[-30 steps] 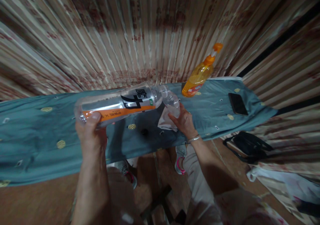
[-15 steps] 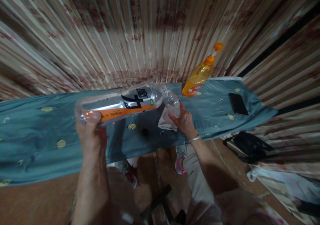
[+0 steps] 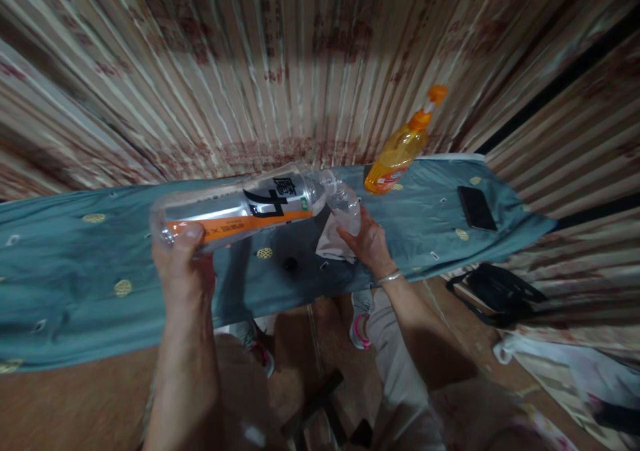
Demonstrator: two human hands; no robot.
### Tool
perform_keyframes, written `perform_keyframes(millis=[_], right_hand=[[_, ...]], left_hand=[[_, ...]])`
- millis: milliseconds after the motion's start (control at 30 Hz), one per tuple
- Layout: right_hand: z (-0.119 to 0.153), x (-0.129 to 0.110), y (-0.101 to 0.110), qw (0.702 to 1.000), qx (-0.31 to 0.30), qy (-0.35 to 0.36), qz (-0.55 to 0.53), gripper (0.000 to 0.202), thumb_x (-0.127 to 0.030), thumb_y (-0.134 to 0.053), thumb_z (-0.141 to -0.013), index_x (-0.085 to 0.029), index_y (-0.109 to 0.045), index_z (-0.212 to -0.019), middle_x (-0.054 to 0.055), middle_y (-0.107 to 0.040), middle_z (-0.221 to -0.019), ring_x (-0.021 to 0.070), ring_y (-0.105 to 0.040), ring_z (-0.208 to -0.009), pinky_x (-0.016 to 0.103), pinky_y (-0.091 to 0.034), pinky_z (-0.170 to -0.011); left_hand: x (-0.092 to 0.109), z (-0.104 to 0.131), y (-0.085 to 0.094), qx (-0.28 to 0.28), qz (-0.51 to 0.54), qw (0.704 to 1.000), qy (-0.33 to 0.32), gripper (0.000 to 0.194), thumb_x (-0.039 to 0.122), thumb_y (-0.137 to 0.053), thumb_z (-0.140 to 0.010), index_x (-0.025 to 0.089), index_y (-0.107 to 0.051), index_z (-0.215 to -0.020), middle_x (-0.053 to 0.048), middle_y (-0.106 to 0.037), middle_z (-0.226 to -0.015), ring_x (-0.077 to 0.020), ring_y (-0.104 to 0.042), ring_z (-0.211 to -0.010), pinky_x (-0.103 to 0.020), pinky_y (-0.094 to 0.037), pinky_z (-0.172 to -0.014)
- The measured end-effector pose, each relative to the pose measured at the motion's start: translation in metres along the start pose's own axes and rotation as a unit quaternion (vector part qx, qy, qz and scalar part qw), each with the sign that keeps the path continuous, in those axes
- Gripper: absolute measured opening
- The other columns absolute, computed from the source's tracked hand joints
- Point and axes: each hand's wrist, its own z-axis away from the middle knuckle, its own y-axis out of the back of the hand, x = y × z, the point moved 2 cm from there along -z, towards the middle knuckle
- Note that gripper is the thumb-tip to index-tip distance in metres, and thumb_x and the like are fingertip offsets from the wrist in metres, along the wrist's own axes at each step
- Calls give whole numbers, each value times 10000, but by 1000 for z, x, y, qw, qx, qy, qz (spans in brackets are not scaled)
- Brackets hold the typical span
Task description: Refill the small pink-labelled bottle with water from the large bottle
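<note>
My left hand (image 3: 184, 264) is closed around the base of a large clear plastic bottle (image 3: 270, 194) with a silver and orange label. The bottle lies nearly level in the air, its neck pointing right. At its mouth is a clear plastic cup (image 3: 346, 207), tilted, with my right hand (image 3: 371, 241) wrapped around its far side. Whether liquid passes between them I cannot tell. Beneath the cup, a folded pale cloth (image 3: 333, 244) rests on the table. A small dark round piece (image 3: 289, 264), perhaps a cap, sits on the tablecloth below the bottle.
A pump bottle of orange liquid (image 3: 397, 154) stands at the back right of the blue-green tablecloth (image 3: 100, 257). Right of it lies a black phone (image 3: 477, 208). Pleated curtains (image 3: 300, 64) hang behind. On the floor at right is a black bag (image 3: 500, 291).
</note>
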Motion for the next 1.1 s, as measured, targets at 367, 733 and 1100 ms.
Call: perform_keyframes(millis=[367, 733, 1100], right_hand=[[0, 2, -3, 1000, 2, 1, 5, 725, -480, -753, -937, -57, -546, -1488, 259, -787, -1185, 372, -784, -1046, 492, -638, -905], [0, 2, -2, 1000, -3, 6, 10, 723, -466, -744, -934, -77, -509, -1496, 241, -797, -1196, 366, -788, -1058, 464, -635, -910], [0, 1, -1, 1000, -1, -3, -1, 691, -434, -740, -934, -123, -505, -1505, 212, -809, -1175, 360, -795, -1050, 470, -639, -909]], left_hand=[[-2, -3, 0, -7, 12, 1000, -14, 602, 394, -891, -540, 231, -723, -1095, -68, -780, -1108, -130, -644, -677, -184, -483, -447], [-3, -3, 0, -8, 16, 1000, -13, 614, 380, -894, -541, 231, -720, -1111, -68, -766, -1120, -137, -649, -695, -192, -491, -455], [-2, -2, 2, 7, 17, 1000, 1, 550, 379, -906, -513, 215, -743, -1012, -50, -765, -970, -146, -651, -682, -197, -502, -457]])
